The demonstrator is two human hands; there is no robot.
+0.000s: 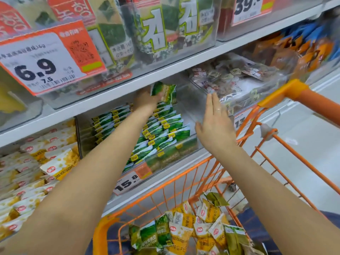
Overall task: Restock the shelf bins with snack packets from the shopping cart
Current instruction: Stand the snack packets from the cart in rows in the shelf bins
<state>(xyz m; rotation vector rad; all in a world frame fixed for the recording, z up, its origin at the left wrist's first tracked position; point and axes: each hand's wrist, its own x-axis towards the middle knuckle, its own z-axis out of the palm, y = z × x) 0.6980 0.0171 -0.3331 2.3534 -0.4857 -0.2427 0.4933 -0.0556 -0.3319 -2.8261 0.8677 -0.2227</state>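
Fingers of my left hand (pixel 145 100) pinch a green snack packet (pixel 164 92) at centre frame, over the clear bin (pixel 185 148) already filled with matching green packets (pixel 156 131). My right hand (pixel 215 124) hovers just right of it, fingers straight and together, holding nothing (a ring shows on one finger). Lower centre, the orange shopping cart (pixel 184 181) holds mixed green and yellow packets (pixel 185 229).
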